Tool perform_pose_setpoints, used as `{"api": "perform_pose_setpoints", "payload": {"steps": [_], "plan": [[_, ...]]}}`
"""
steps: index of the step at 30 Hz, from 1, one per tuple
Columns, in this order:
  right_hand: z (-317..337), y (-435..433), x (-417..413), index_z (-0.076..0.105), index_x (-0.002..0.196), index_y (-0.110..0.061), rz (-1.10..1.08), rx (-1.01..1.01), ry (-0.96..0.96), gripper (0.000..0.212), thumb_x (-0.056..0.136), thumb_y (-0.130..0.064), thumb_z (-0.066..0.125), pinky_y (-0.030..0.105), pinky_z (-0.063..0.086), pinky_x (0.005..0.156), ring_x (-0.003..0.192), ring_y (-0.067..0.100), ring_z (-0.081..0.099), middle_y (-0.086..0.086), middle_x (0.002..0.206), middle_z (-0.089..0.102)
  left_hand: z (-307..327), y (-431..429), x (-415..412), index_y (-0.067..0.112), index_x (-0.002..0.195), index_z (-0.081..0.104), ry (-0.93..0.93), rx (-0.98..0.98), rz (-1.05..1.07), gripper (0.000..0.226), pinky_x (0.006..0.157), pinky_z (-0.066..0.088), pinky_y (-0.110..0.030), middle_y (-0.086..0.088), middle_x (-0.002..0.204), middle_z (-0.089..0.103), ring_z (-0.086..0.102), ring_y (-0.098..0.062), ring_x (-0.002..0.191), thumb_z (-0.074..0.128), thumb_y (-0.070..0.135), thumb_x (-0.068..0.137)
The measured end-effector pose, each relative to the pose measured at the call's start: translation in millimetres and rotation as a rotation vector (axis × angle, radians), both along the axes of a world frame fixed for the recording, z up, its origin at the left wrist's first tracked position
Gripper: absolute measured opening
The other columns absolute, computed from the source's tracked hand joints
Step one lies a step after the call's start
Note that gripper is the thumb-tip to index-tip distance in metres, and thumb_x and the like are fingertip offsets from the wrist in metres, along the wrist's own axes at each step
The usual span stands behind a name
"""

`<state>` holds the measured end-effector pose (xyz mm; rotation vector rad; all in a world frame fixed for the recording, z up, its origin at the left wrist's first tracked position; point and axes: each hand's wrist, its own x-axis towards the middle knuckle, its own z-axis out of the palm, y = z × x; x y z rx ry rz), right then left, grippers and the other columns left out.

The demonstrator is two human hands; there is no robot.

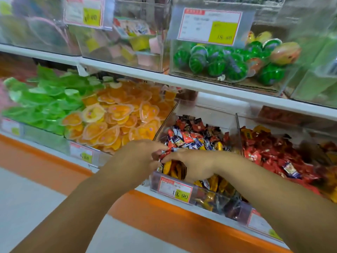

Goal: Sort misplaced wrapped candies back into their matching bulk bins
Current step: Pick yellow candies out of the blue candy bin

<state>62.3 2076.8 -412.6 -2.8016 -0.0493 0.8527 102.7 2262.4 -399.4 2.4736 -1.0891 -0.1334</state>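
Note:
My left hand (pixel 140 157) and my right hand (pixel 191 165) meet over the front left corner of a clear bin (pixel 184 193) of mixed wrapped candies (pixel 189 139), red, purple and yellow. Between the two hands sits a small bunch of red wrapped candies (pixel 164 155). The fingers of my left hand curl round it from the left, and my right hand pinches it from the right. My right palm covers yellow candies at the bin's front. To the right lies a bin of mostly red wrapped candies (pixel 269 154), with a purple-white one (pixel 291 169) on top.
Left of the mixed bin are orange heart-shaped jelly cups (pixel 116 117) and green ones (pixel 49 99). The upper shelf holds clear bins with watermelon-patterned balls (pixel 218 63) and square jelly cups (pixel 131 42). A white shelf edge (pixel 182 83) overhangs the lower bins. An orange base strip (pixel 164 210) runs below.

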Motion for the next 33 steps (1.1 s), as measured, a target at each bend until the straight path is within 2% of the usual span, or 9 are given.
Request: {"api": "perform_pose_setpoints", "payload": {"steps": [3, 6, 10, 15, 21, 25, 27, 30, 33], "plan": [[-4.1, -2.3, 2.2, 0.035, 0.131, -0.039, 0.027, -0.048, -0.01, 0.065, 0.083, -0.018, 0.073, 0.044, 0.053, 0.074, 0.097, 0.028, 0.054, 0.008, 0.139, 0.027, 1.4, -4.8, -1.0, 0.04, 0.136, 0.048, -0.067, 0.026, 0.005, 0.045, 0.06, 0.03, -0.011, 0.015, 0.093, 0.042, 0.039, -0.001, 0.079, 0.057, 0.024, 0.095], [-3.7, -1.7, 2.5, 0.041, 0.13, -0.036, 0.056, -0.075, -0.034, 0.06, 0.082, -0.021, 0.073, 0.032, 0.04, 0.054, 0.075, 0.022, 0.05, 0.006, 0.11, 0.037, 1.2, -5.5, 0.1, 0.039, 0.135, 0.049, -0.078, 0.013, 0.011, 0.044, 0.067, 0.031, -0.009, 0.019, 0.109, 0.058, 0.042, 0.002, 0.086, 0.058, 0.025, 0.095], [-6.7, -2.2, -2.5, 0.053, 0.129, -0.034, 0.079, 0.01, -0.148, 0.047, 0.086, -0.029, 0.07, 0.03, 0.041, 0.065, 0.087, 0.021, 0.051, -0.007, 0.095, 0.04, -0.5, -6.2, 0.5, 0.039, 0.132, 0.052, -0.088, -0.009, 0.02, 0.042, 0.073, 0.034, -0.011, 0.017, 0.121, 0.063, 0.05, 0.003, 0.089, 0.059, 0.025, 0.094], [2.3, -14.6, -16.6, 0.064, 0.118, -0.03, -0.045, 0.14, -0.308, 0.034, 0.085, -0.028, 0.072, 0.03, 0.045, 0.085, 0.101, 0.015, 0.054, -0.006, 0.111, 0.059, -2.7, -13.4, -3.1, 0.039, 0.132, 0.053, -0.047, -0.028, 0.012, 0.043, 0.083, 0.048, -0.02, 0.015, 0.118, 0.064, 0.06, -0.003, 0.095, 0.063, 0.03, 0.091], [12.3, -23.8, -38.8, 0.069, 0.105, -0.03, -0.118, 0.257, -0.459, 0.022, 0.086, -0.019, 0.071, 0.018, 0.044, 0.075, 0.083, 0.005, 0.052, -0.016, 0.087, 0.057, -14.6, -37.4, -7.3, 0.037, 0.141, 0.043, 0.09, -0.068, -0.038, 0.06, 0.072, 0.042, -0.005, 0.011, 0.123, 0.064, 0.063, 0.0, 0.098, 0.067, 0.041, 0.086], [14.8, -25.4, -41.6, 0.07, 0.103, -0.028, -0.162, 0.296, -0.515, 0.021, 0.086, -0.018, 0.071, 0.036, 0.046, 0.086, 0.092, 0.017, 0.056, -0.002, 0.098, 0.063, -14.4, -40.3, -6.5, 0.035, 0.14, 0.045, 0.268, -0.095, -0.091, 0.054, 0.087, 0.054, -0.032, 0.006, 0.119, 0.066, 0.065, -0.012, 0.098, 0.064, 0.026, 0.089], [18.0, -27.4, -41.6, 0.069, 0.102, -0.03, -0.199, 0.349, -0.534, 0.02, 0.086, -0.019, 0.071, 0.037, 0.048, 0.086, 0.091, 0.015, 0.058, -0.005, 0.098, 0.064, -13.6, -39.8, -7.5, 0.038, 0.134, 0.047, 0.276, -0.056, -0.14, 0.056, 0.084, 0.055, -0.037, 0.008, 0.12, 0.063, 0.064, -0.01, 0.095, 0.065, 0.021, 0.084], [23.0, -31.8, -42.8, 0.068, 0.097, -0.032, -0.243, 0.466, -0.522, 0.015, 0.087, -0.021, 0.069, 0.036, 0.053, 0.082, 0.081, 0.011, 0.061, -0.009, 0.089, 0.065, -16.5, -43.8, -7.9, 0.037, 0.123, 0.05, 0.149, 0.012, -0.13, 0.045, 0.062, 0.045, -0.015, 0.013, 0.096, 0.06, 0.056, 0.0, 0.078, 0.069, 0.03, 0.083], [27.0, -35.3, -44.9, 0.067, 0.099, -0.031, -0.304, 0.571, -0.494, 0.015, 0.089, -0.02, 0.067, 0.03, 0.059, 0.069, 0.067, 0.011, 0.065, 0.001, 0.086, 0.067, -14.4, -52.0, -9.0, 0.031, 0.084, 0.054, 0.09, -0.053, -0.095, 0.014, 0.049, 0.032, -0.015, 0.009, 0.068, 0.049, 0.047, -0.002, 0.059, 0.066, 0.036, 0.089]]}}
